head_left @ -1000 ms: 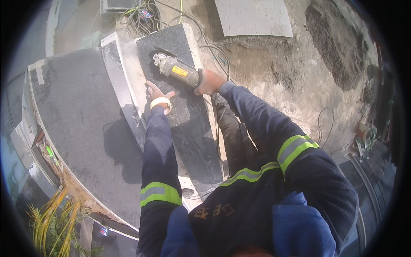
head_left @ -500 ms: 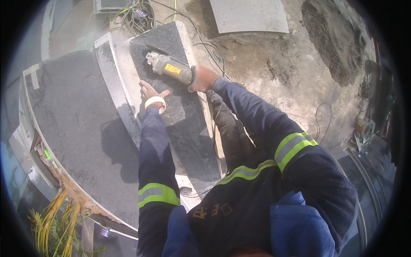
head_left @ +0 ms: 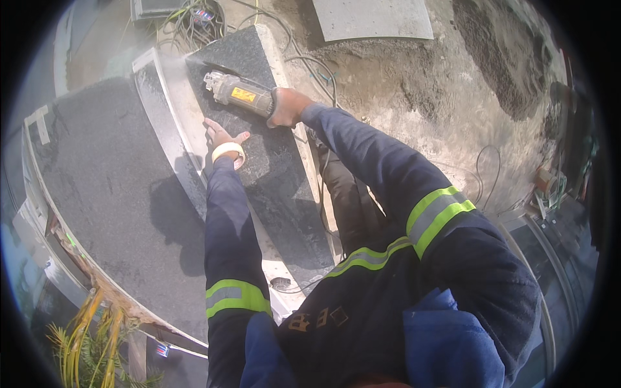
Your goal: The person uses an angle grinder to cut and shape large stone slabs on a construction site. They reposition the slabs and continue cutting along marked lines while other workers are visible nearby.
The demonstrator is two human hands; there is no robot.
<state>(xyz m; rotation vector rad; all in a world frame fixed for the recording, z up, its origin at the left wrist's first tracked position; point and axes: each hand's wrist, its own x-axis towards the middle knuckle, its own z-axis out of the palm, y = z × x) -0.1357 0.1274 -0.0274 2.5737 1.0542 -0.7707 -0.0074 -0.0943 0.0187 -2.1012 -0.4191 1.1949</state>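
Observation:
My right hand is wrapped round the rear body of an angle grinder with a yellow label. Its thin disc, seen nearly edge-on, is at the far left edge of a dark speckled stone slab, where pale dust hangs in the air. Just nearer than the grinder head, my left hand lies with fingers spread at that slab's left edge. A roll of cream tape sits round the left wrist like a bangle. Left of this hand runs a narrow, dust-covered dark strip, apart from the slab.
A wide dark stone surface with a curved edge spreads at left. Tangled cables lie at the far end, and a cord runs along the slab's right side. A grey sheet and dark dirt are on the ground.
The grinder and my right hand have shifted slightly left along the slab's far end. My left hand stays at the slab's edge. The whole view has drifted a little.

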